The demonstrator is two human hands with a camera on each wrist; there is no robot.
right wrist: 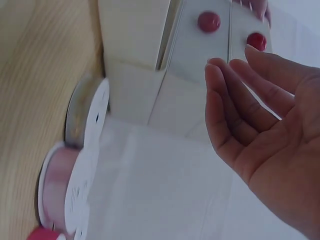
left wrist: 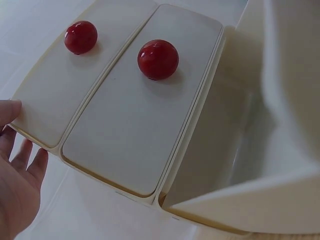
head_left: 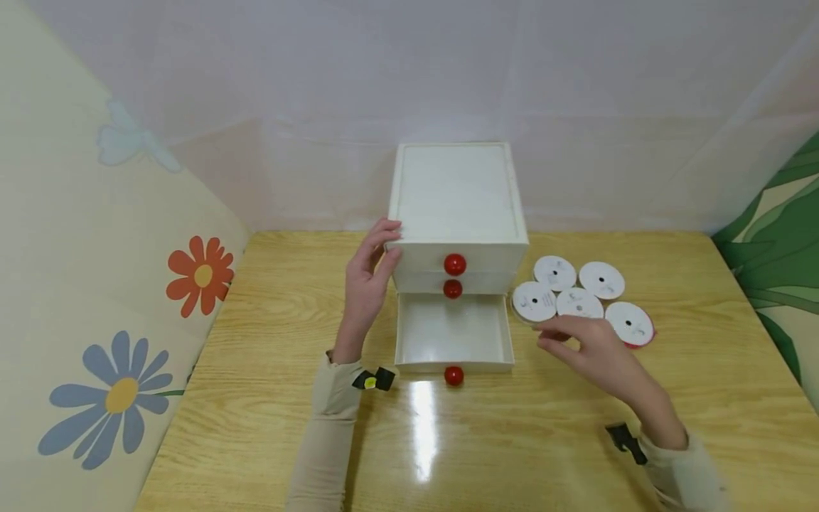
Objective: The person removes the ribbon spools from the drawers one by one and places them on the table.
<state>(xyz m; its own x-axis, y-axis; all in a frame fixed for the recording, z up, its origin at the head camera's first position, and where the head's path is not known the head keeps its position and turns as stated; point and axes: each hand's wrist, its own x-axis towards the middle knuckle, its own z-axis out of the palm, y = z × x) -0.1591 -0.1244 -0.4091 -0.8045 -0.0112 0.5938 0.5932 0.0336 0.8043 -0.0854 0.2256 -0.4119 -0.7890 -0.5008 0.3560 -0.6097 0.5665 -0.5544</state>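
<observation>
A white chest of three small drawers (head_left: 457,192) stands at the back of the table, each drawer with a round red knob. Its bottom drawer (head_left: 454,334) is pulled out and nothing lies in it; the upper two are closed. My left hand (head_left: 367,284) rests on the chest's front left corner, thumb at the front and fingers along the side. Beside the drawer, my right hand (head_left: 591,348) hovers with loosely bent fingers, holding nothing. Just beyond it sit several ribbon spools (head_left: 534,301) with white faces; the right wrist view shows a pink one (right wrist: 57,187).
A pale curtain (head_left: 320,107) hangs behind the wooden table (head_left: 275,341). Painted flowers (head_left: 121,395) mark the panel at left, and green leaves (head_left: 787,249) the one at right. A red-edged spool (head_left: 630,323) lies outermost on the right.
</observation>
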